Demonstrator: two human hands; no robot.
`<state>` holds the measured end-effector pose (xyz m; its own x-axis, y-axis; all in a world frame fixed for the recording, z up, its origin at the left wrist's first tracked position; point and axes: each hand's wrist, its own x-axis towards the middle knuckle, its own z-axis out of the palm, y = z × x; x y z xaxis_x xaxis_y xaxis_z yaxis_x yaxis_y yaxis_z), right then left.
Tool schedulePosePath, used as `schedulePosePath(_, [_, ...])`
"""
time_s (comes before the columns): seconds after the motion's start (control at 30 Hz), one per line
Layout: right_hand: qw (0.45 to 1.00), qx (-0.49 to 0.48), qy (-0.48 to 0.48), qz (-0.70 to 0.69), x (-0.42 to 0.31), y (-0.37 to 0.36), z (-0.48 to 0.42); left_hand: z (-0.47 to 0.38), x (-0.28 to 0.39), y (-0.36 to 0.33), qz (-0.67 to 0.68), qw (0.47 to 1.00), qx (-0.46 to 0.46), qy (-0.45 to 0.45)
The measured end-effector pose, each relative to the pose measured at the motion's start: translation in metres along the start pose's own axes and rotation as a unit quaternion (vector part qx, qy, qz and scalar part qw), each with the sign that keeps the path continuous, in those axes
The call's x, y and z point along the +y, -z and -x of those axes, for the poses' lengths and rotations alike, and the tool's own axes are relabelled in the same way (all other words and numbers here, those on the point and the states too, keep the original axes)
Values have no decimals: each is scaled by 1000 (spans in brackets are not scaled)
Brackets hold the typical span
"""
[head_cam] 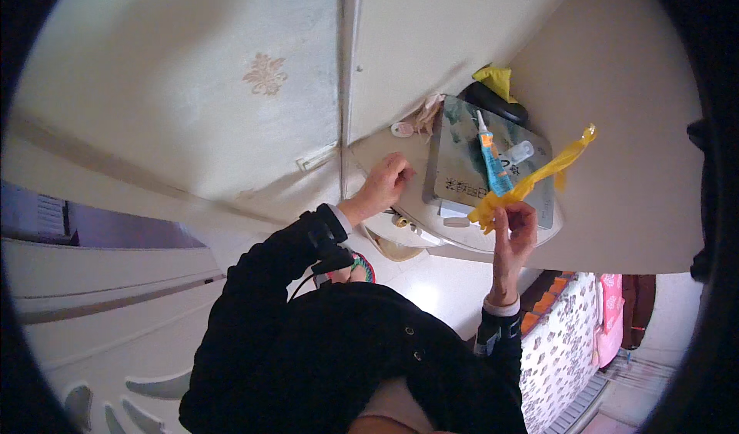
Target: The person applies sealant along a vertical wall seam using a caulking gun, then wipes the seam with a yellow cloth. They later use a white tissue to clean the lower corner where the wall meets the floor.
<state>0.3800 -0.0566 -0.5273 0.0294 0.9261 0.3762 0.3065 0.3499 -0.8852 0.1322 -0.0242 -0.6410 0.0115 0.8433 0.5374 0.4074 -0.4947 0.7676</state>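
My right hand point(515, 235) pinches one end of a long twisted strip of yellow plastic point(537, 175), which slants up to the right. Behind it a flat metal box point(462, 168) with printed writing lies on a small corner shelf. On the box rest a blue and orange tube point(492, 159) with a white nozzle and a clear plastic cap point(519, 152). Left of the box, my left hand point(388, 181) is over the shelf with curled fingers; whether it holds anything cannot be told. A small round-ended object point(456, 222) sits near the shelf's front edge.
A black case point(496, 103) and a yellow cloth or packet point(495, 80) are behind the box. A pink and white tag-like item point(402, 129) lies at the back left. Cabinet panels point(271, 76) stand on the left, a plain wall point(612, 87) on the right. A patterned bedspread point(557, 341) shows lower right.
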Motion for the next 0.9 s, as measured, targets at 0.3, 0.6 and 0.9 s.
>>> schedulePosePath(0.3, [998,-46,9,-31,-7,-11,18,76,52,61,49,991,66,102])
schedulePosePath(0.6, [946,-151,-66,-280,-57,-89,22,45,112,98,287,956,-34,53])
schedulePosePath(0.9, [912,-309,-18,-271,-85,-109,0,7,142,131,273,957,3,95])
